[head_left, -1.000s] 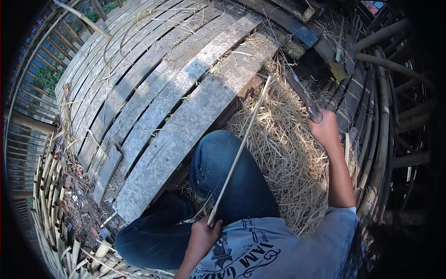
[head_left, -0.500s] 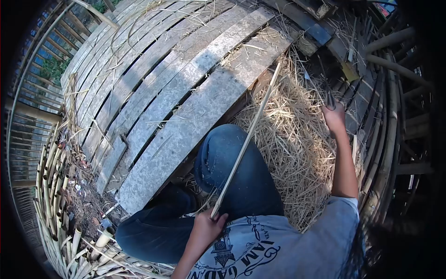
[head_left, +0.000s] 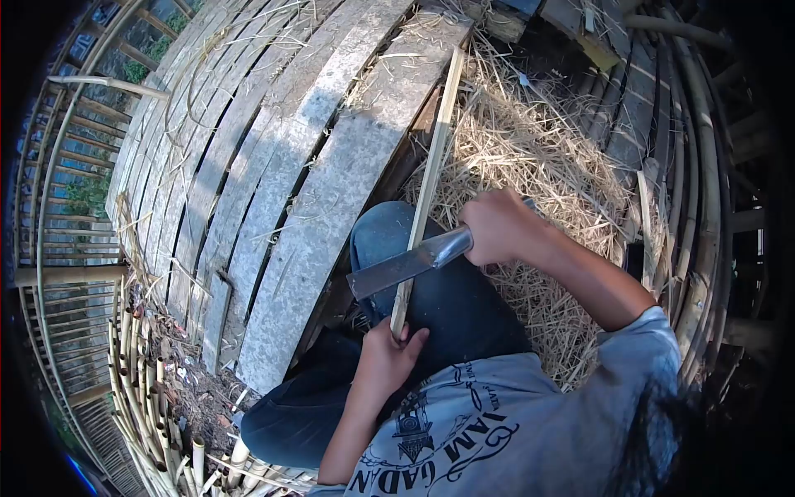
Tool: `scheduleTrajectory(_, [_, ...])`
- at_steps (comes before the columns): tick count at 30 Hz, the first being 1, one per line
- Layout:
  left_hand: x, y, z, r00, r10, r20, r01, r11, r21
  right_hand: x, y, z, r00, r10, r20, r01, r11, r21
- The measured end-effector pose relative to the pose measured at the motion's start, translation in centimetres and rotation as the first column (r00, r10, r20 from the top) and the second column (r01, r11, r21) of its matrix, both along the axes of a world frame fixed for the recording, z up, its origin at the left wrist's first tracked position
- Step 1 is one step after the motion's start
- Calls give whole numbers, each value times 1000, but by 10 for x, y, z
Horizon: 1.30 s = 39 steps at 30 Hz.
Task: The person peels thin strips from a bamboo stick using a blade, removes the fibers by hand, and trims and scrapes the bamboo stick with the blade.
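Note:
A long pale bamboo strip (head_left: 432,170) slants across my bent knee, its far end near the edge of the wooden planks. My left hand (head_left: 391,354) holds its lower end close to my shirt, thumb lifted to one side. In my right hand (head_left: 499,225), closed round the handle, is a broad-bladed metal knife (head_left: 406,267). The blade lies across the strip above my left hand, over the knee, its wide tip pointing left.
Weathered wooden planks (head_left: 331,178) spread ahead and left. Pale shavings (head_left: 530,166) cover the ground beyond my knee. Cut bamboo poles (head_left: 137,377) lie at lower left, beside a bamboo fence (head_left: 70,273). More long poles (head_left: 704,190) run along the right.
My right hand has swung in from the far right, bringing the knife across the strip. The strip now stands steeper, still in my left hand. The view has shifted.

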<state>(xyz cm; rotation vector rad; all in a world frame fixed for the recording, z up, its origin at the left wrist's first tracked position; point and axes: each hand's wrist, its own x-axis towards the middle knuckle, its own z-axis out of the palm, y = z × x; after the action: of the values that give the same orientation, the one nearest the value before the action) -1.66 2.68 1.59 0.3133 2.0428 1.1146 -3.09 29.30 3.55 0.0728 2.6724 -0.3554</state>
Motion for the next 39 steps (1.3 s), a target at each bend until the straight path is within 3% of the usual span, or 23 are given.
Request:
scheduleTrajectory(2, [8,-4,9,1000,2,-10,-2,1000,-27,-6,46,-8,898,-345,-272,353,935,-21])
scheduleTrajectory(3, [10,-6,11,1000,-8,-26,7,999,-54,-9,87,-11,776,-559,-292,593,804,37])
scheduleTrajectory(4, [14,-14,11,1000,-17,13,18,998,-62,-10,118,9,660,-728,-184,747,662,60])
scheduleTrajectory(5, [21,-26,2,1000,-10,3,10,998,-58,0,139,16,586,-775,-237,805,590,65])
scheduleTrajectory(7, [29,-43,-22,997,78,22,-79,993,83,15,137,27,628,-740,-241,773,629,84])
scheduleTrajectory(8, [28,-43,-20,986,99,134,-113,989,96,28,126,23,672,-694,-258,730,679,75])
scheduleTrajectory(10, [20,-32,-19,989,87,116,-98,991,90,40,63,20,783,-510,-356,532,846,-42])
scheduleTrajectory(11, [16,-24,-17,994,61,93,-69,994,85,40,32,13,875,-381,-298,400,916,3])
scheduleTrajectory(13, [5,-7,-11,996,7,89,-16,996,93,39,-18,11,947,-192,-258,174,980,-92])
scheduleTrajectory(16, [1,-3,3,991,-38,131,26,996,88,4,6,-4,973,-181,-144,186,982,23])
scheduleTrajectory(17, [3,-4,5,982,-11,189,-6,996,90,-7,46,-24,887,-361,-288,366,930,-36])
scheduleTrajectory(18, [9,-9,-1,986,-23,163,-2,988,155,-20,86,-26,719,-582,-380,621,784,-26])
scheduleTrajectory(19, [16,-10,-6,987,-9,158,-18,985,170,-27,126,-22,434,-859,-272,856,487,-173])
scheduleTrajectory(20, [19,-13,-10,983,-19,180,-20,977,211,-24,160,-17,353,-913,-207,887,396,-236])
scheduleTrajectory(21, [22,-16,-12,979,-30,203,-21,969,246,-12,173,-6,303,-913,-275,860,386,-333])
scheduleTrajectory(22, [24,-17,-14,965,2,262,-80,954,288,1,179,-7,284,-851,-442,813,458,-360])
scheduleTrajectory(26, [23,-9,8,944,9,331,-108,953,283,52,116,10,596,-706,-382,602,708,-368])
scheduleTrajectory(27, [19,-6,12,945,-9,326,-93,951,295,59,94,14,695,-641,-327,572,768,-288])
scheduleTrajectory(29, [14,-6,29,918,20,396,-101,978,184,62,41,30,820,-524,-231,446,837,-318])
scheduleTrajectory(32, [8,-2,24,912,50,406,-143,969,201,52,3,43,858,-455,-240,291,814,-502])
scheduleTrajectory(33, [9,-2,21,906,62,418,-155,969,192,42,2,46,901,-327,-286,147,849,-507])
scheduleTrajectory(34, [6,3,28,908,86,411,-151,980,130,32,1,49,921,-190,-341,-6,867,-498])
scheduleTrajectory(39, [3,-1,25,932,78,355,-157,968,198,13,-9,61,902,39,-431,-204,916,-344])
